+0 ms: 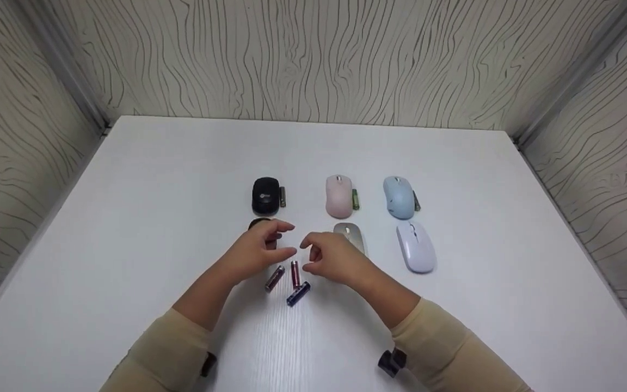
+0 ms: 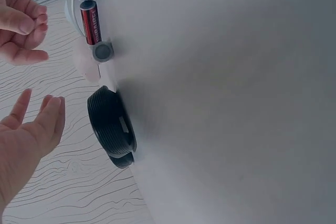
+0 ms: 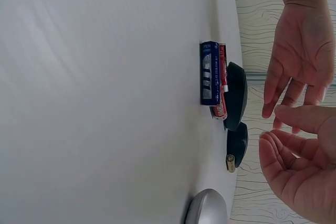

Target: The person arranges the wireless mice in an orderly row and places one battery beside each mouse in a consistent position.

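Note:
My left hand [image 1: 251,253] hovers over the white table, thumb and fingers spread apart with nothing between them. Facing it, my right hand [image 1: 338,257] has loosely bent fingers and is also holding nothing. Just below the two hands lie a tilted dark-red battery [image 1: 275,278], a red battery [image 1: 295,274] and a blue battery [image 1: 298,293], close together. A black mouse [image 1: 259,221] is mostly hidden behind the left hand; its ribbed side [image 2: 109,124] shows in the left wrist view. The right hand partly covers a grey mouse [image 1: 350,233].
Farther back, a black mouse [image 1: 265,197], a pink mouse [image 1: 339,197] and a light blue mouse [image 1: 399,197] form a row. Each has a battery at its right, such as the green battery [image 1: 355,200]. A lavender mouse [image 1: 417,247] sits right of the grey one. Patterned panels [image 1: 313,60] enclose the table.

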Motion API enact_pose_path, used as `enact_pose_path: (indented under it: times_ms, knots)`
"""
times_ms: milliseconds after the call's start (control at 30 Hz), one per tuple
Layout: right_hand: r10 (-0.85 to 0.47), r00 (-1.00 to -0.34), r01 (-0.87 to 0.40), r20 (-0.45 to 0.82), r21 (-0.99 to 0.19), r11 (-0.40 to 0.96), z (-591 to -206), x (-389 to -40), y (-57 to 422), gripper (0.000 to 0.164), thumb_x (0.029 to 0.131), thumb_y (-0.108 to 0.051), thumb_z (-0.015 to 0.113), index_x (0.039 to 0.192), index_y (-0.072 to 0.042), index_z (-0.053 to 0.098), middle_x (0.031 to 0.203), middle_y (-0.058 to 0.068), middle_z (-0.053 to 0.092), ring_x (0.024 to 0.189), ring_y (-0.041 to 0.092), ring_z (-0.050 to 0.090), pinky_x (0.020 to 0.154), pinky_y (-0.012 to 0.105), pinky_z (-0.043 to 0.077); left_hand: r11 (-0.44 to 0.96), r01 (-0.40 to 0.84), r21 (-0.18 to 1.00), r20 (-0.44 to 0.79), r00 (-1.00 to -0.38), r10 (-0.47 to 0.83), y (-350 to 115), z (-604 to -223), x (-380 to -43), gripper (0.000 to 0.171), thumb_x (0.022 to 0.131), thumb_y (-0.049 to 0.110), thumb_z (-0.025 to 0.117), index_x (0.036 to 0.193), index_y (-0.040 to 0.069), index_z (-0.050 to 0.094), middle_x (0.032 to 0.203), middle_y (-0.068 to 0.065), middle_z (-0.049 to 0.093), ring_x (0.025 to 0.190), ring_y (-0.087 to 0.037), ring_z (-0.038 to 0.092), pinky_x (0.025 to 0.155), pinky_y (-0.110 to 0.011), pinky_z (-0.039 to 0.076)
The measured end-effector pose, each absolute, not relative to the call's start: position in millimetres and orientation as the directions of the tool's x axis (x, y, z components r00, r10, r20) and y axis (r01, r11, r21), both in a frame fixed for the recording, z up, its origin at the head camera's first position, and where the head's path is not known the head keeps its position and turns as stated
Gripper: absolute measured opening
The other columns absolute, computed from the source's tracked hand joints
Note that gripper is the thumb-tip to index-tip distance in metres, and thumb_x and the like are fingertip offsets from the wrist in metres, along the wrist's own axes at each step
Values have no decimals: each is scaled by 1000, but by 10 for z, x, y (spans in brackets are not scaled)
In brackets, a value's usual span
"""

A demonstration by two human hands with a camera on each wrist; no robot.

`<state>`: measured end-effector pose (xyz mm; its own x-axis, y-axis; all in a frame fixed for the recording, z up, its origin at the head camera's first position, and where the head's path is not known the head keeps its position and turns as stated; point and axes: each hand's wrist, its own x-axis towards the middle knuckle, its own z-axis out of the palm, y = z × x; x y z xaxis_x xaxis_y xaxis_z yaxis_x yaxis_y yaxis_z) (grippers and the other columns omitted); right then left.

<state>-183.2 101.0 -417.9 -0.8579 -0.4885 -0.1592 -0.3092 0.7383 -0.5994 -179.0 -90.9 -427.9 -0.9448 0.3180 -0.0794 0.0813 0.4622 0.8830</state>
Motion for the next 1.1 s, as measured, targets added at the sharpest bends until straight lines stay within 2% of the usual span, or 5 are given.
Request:
enact_pose_path:
  times_ms: [133, 300, 500, 867, 1100]
  knots:
    - [-519, -845, -367, -131, -565, 739, -4257, -1808, 974, 36, 76, -15, 72, 109, -8, 60, 82, 4, 60, 73, 13, 53, 64, 26, 47, 452, 92, 887, -71, -941, 330, -914, -4298, -1784, 46, 80, 26, 70, 122, 12, 55, 124, -10, 51, 118, -28, 48, 98, -39, 40]
    - [-524, -841, -397, -130, -510, 763, -4327, -1796, 928, 38, 72, -17, 71, 108, -8, 61, 78, 2, 56, 69, 13, 50, 60, 25, 43, 450, 84, 889, -80, -940, 332, -922, -4324, -1785, 47, 80, 26, 70, 122, 11, 55, 124, -11, 51, 117, -27, 48, 98, -40, 40]
    - [-552, -826, -444, -114, -471, 762, -4392, -1785, 879, 33, 70, -21, 74, 98, -7, 62, 76, 3, 56, 66, 13, 46, 57, 25, 40, 453, 85, 888, -78, -941, 330, -924, -4334, -1779, 47, 80, 28, 70, 122, 12, 56, 124, -8, 52, 117, -26, 48, 97, -39, 40]
    - [-552, -828, -451, -104, -460, 764, -4463, -1819, 844, 28, 69, -21, 75, 90, -9, 61, 70, -3, 49, 64, 13, 46, 56, 26, 39, 447, 80, 891, -79, -942, 327, -921, -4330, -1782, 47, 80, 27, 71, 121, 12, 56, 123, -7, 52, 117, -27, 48, 97, -39, 40]
    - [-543, -830, -436, -130, -455, 776, -4481, -1827, 821, 30, 69, -20, 73, 95, -9, 62, 72, -3, 50, 66, 13, 48, 58, 26, 41, 458, 64, 887, -93, -945, 313, -929, -4330, -1787, 45, 79, 27, 71, 120, 15, 57, 123, -5, 52, 117, -26, 48, 97, -38, 40]
